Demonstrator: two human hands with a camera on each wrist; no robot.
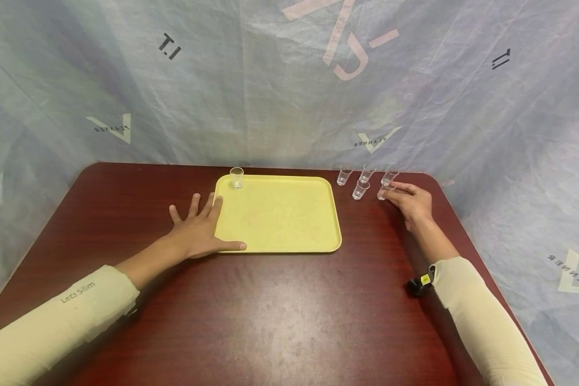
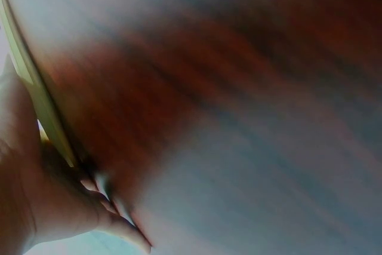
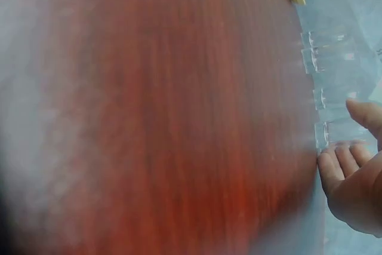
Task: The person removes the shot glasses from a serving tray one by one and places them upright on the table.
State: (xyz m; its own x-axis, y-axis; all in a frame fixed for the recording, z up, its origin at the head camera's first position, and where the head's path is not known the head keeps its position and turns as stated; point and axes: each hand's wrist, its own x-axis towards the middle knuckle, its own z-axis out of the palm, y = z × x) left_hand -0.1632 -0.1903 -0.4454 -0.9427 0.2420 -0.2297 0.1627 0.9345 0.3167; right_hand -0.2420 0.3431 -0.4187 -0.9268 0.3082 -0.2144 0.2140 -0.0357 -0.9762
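A yellow tray (image 1: pixel 289 225) lies on the dark red table (image 1: pixel 270 321). One small clear cup (image 1: pixel 237 177) stands in the tray's far left corner. My left hand (image 1: pixel 198 230) lies flat with its fingers spread, resting on the table and the tray's left edge, thumb along the front rim. In the left wrist view the left hand (image 2: pixel 48 207) touches the tray's rim (image 2: pixel 36 100). Right of the tray stand several clear cups (image 1: pixel 360 190). My right hand (image 1: pixel 407 201) pinches the nearest cup (image 1: pixel 383 192) between thumb and fingers. The right wrist view shows that cup (image 3: pixel 328 134) at my right hand's fingertips (image 3: pixel 331 165).
Crinkled grey sheeting (image 1: pixel 289 80) hangs right behind the table's far edge and along both sides. The other cups (image 3: pixel 319 58) stand in a tight group close to the held one. A small black device (image 1: pixel 417 284) is strapped at my right wrist.
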